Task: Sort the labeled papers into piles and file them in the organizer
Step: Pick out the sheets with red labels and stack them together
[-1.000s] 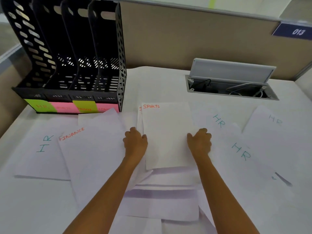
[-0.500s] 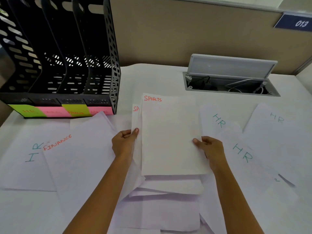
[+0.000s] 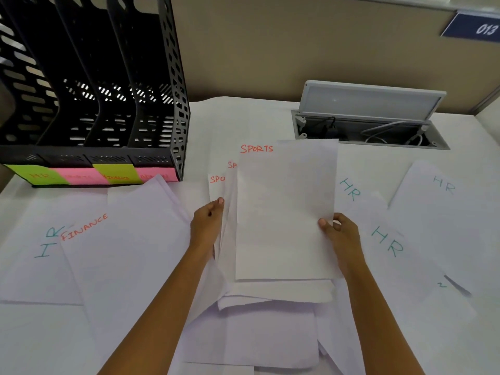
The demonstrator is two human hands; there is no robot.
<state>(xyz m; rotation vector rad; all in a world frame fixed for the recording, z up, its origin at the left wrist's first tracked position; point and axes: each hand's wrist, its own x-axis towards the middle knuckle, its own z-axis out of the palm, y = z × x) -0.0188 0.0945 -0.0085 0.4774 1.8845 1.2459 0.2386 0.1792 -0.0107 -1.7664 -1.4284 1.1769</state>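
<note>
A stack of white SPORTS papers is lifted off the desk in the middle, its sheets fanned at the left so three red labels show. My left hand grips the stack's left edge and my right hand grips its right edge. A FINANCE paper lies to the left, over an HR paper. Three more HR papers lie to the right. The black four-slot organizer stands at the back left, with green and pink labels along its front.
More loose white sheets lie heaped under and in front of the stack. An open cable hatch with wires sits in the desk at the back right. A beige partition with a blue 013 sign closes the back.
The SPORTS stack has come up off the desk between both hands and its sheets have fanned at the left. The view has drawn closer and shifted.
</note>
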